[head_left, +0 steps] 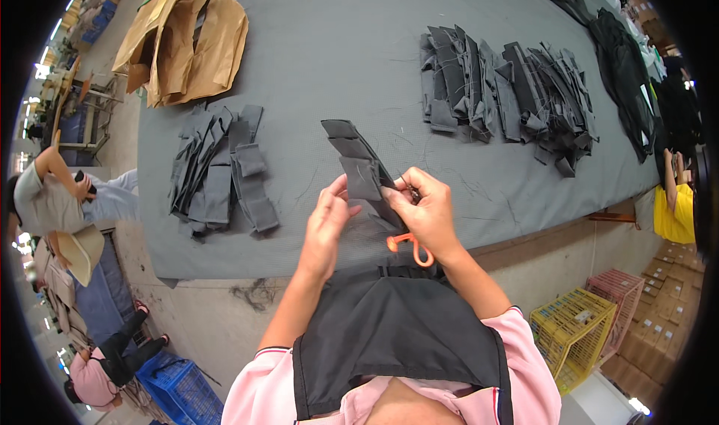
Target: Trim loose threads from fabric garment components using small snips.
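Note:
A dark grey fabric strip [350, 149] with folded, pocket-like sections stands tilted over the table in front of me. My right hand [428, 209] pinches its right edge between thumb and fingers. The same hand also carries scissors with orange handles [424, 256], which hang below the palm; the blades are mostly hidden by the fingers. Beside the strip's left edge, my left hand [323, 226] is open with its fingers apart. Left of it lies a pile of similar grey strips [217, 178], and a larger heap of strips [517, 88] spreads at the far right.
Loose threads lie on the grey-covered table [329, 43]. A brown paper bag [183, 43] stands at the far left corner, and black garments [622, 73] line the right edge. Yellow [573, 331] and blue crates [176, 387] sit on the floor. Other people are on both sides.

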Available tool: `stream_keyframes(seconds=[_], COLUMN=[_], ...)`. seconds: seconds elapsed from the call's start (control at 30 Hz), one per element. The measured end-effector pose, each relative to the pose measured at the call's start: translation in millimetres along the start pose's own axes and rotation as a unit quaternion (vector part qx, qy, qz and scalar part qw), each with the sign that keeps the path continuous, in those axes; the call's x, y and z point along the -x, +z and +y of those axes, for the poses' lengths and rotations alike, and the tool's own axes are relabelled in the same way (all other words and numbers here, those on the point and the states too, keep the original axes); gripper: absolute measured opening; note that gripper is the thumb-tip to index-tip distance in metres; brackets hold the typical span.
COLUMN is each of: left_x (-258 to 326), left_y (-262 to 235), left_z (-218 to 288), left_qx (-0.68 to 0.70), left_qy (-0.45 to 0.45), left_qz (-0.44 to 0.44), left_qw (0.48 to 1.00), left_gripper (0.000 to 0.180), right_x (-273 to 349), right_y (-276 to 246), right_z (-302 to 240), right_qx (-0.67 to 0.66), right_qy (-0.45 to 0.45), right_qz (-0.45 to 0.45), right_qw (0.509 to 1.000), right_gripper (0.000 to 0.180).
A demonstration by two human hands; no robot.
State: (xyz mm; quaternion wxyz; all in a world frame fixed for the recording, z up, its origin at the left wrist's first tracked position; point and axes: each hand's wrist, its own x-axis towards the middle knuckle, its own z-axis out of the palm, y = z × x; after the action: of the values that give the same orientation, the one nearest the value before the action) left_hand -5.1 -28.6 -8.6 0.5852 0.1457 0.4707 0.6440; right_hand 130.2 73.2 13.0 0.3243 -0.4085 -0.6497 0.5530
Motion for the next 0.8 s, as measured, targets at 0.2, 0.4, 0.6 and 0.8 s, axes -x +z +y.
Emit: stream_keyframes(seconds=[0.2,0.4,0.6,0.8], left_x=[-5.6,-15.5,-20.6,-28.4], left_y=[39.3,25.7,28.7,4.8], left_z=[7.6,-5.8,-16.5,-9.2], left_qx=[-0.062,-0.109,-0.247,-0.209], left_qy=[0.022,0.014,0.178,0.138], left_qz=[0.018,0.030,0.113,0.049], left_qw=[0.998,0.993,0.946,0.967], left_gripper=[0.059,0.065,0.060,0.024], right_x=[12.8,6.6,-10.6,-14.1], right_y=[20.4,21.2,22.8,5.4], right_z=[8.6,7.8,20.2,30.4], right_qx=[-0.204,-0.048,-0.017,-0.023], right_qy=[0.102,0.072,-0.002,0.100], right_qz=[-0.037,0.000,0.038,0.006], right_qw=[0.973,0.996,0.999,0.995], right_gripper=[0.019,0.021,0.028,0.040])
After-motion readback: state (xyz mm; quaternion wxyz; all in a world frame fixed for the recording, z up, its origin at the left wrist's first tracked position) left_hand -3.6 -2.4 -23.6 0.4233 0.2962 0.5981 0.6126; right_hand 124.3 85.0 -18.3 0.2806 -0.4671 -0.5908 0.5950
